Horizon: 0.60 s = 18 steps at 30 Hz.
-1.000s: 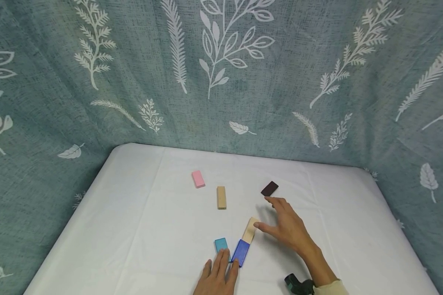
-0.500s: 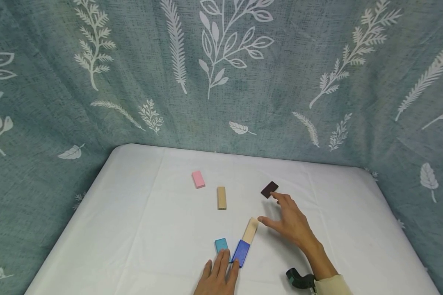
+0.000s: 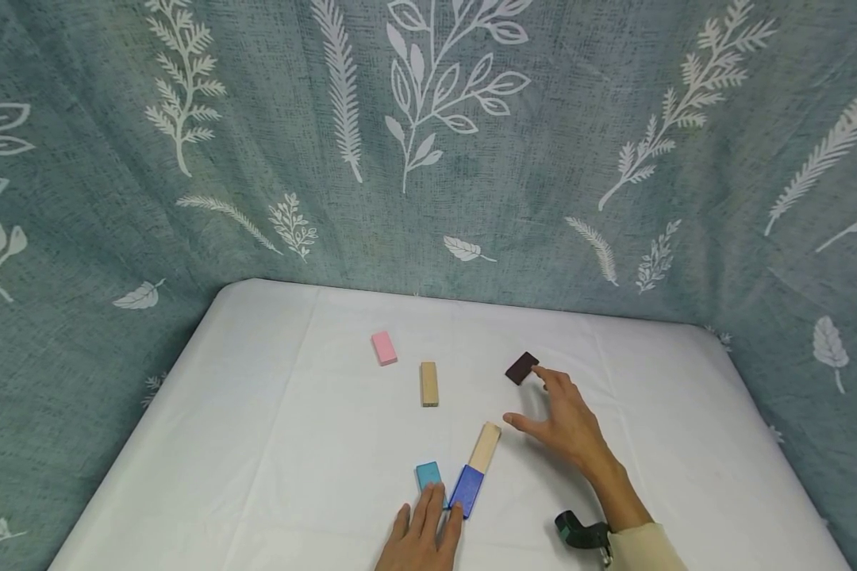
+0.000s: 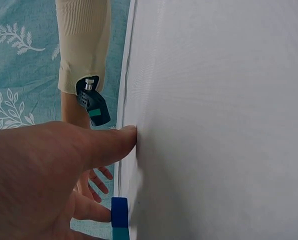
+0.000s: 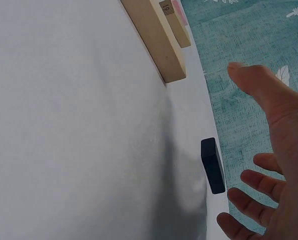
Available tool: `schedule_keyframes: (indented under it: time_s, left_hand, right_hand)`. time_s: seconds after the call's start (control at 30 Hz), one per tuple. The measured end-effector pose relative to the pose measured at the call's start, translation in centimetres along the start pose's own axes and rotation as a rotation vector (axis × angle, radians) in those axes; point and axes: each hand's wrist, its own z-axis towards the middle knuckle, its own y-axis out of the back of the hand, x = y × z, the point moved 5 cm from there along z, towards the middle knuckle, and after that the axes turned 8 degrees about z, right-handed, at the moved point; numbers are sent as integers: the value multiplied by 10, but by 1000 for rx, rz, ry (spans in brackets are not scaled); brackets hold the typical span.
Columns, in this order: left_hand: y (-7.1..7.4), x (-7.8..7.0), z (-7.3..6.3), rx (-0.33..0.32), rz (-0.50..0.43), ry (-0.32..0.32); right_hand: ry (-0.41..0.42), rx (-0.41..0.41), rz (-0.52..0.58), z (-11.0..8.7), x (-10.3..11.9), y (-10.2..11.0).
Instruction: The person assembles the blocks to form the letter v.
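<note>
My left hand (image 3: 421,533) lies at the near edge with fingers extended. Its fingertips touch the light blue block (image 3: 428,473), and one meets the near end of the blue block (image 3: 467,491). End to end with that blue block is a pale wooden block (image 3: 486,446), together forming a slanted line. My right hand (image 3: 567,420) hovers right of this line, thumb and fingers spread apart, holding nothing. Its fingertips are close to a dark brown block (image 3: 522,368); in the right wrist view a gap separates them from this dark block (image 5: 213,167).
A tan wooden block (image 3: 429,385) and a pink block (image 3: 384,348) lie farther back on the white-covered table (image 3: 314,444). A leaf-patterned green curtain (image 3: 514,198) surrounds the far side. A dark device (image 3: 582,531) sits at the right wrist.
My right hand has drawn away from the pale wooden block, shifting slightly right and farther back beside the dark block. The left hand and the blocks stay in place.
</note>
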Motion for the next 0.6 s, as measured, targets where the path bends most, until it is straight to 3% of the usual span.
schedule_keyframes:
  time_s: [0.6]
  left_hand:
    - [-2,0,-1,-22,20,-7]
  right_hand:
    - [-44,-16,-3,12,-12,1]
